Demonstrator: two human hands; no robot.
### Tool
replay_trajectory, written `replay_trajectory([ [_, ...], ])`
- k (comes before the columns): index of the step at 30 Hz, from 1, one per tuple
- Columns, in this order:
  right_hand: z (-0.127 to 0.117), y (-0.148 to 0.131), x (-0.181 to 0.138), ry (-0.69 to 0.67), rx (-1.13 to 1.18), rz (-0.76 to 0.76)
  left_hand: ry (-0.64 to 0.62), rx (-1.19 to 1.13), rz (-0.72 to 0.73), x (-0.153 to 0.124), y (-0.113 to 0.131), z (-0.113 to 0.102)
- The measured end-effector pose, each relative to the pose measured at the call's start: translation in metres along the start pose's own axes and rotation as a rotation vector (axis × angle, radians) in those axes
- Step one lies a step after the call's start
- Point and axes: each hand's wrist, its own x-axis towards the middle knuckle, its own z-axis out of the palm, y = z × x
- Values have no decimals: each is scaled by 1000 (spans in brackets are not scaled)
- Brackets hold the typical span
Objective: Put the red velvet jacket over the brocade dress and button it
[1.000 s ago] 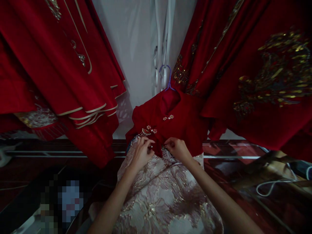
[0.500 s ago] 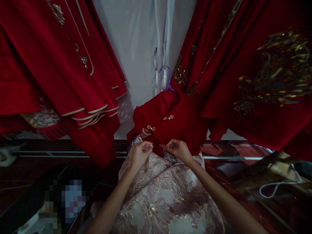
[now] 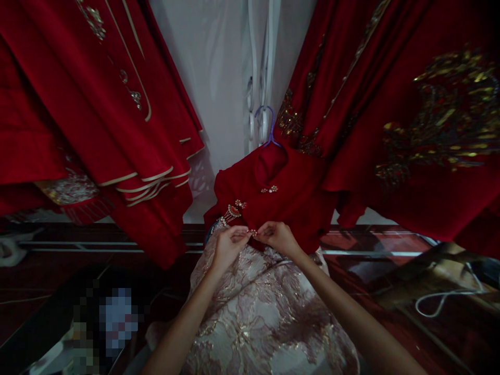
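A red jacket (image 3: 297, 192) hangs from a purple hanger (image 3: 271, 133) in the middle of the head view. Pearl-like frog fastenings (image 3: 269, 189) and a beaded tassel ornament (image 3: 231, 212) decorate its front. At the lower front, my left hand (image 3: 230, 244) and my right hand (image 3: 279, 237) pinch the two sides of a small beaded fastener (image 3: 252, 233). Both hands are closed, fingertips almost touching. Beneath them a pale floral brocade skirt (image 3: 250, 312) spreads towards me; whether it is hung or worn, I cannot tell.
Red garments with pale piping (image 3: 156, 146) hang at left, and red garments with gold sequins (image 3: 449, 114) at right. A white wall (image 3: 211, 78) stands behind. White cable (image 3: 429, 307) lies at lower right, and a blurred-out item (image 3: 119, 320) is at lower left.
My hands have come closer together, the right one moving left. The beaded fastener now sits between both sets of fingertips.
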Motion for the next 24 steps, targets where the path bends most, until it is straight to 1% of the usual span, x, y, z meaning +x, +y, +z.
replay_trajectory([
  [6, 12, 7, 0, -2, 124, -65, -2, 17, -4, -1, 1, 1],
  [9, 14, 12, 1, 19, 132, -85, -14, 6, -13, -3, 1, 0],
  [11, 15, 13, 1, 29, 132, -89, -44, -23, -38, -3, 1, -1],
  [15, 18, 7, -3, 85, 124, -83, -70, -86, -80, 3, -4, -5],
  [20, 26, -5, -9, 126, 87, -104, -175, -20, -124, 21, -15, -13],
  [24, 30, -5, -8, 163, 54, -118, -249, -28, -170, 32, -21, -21],
])
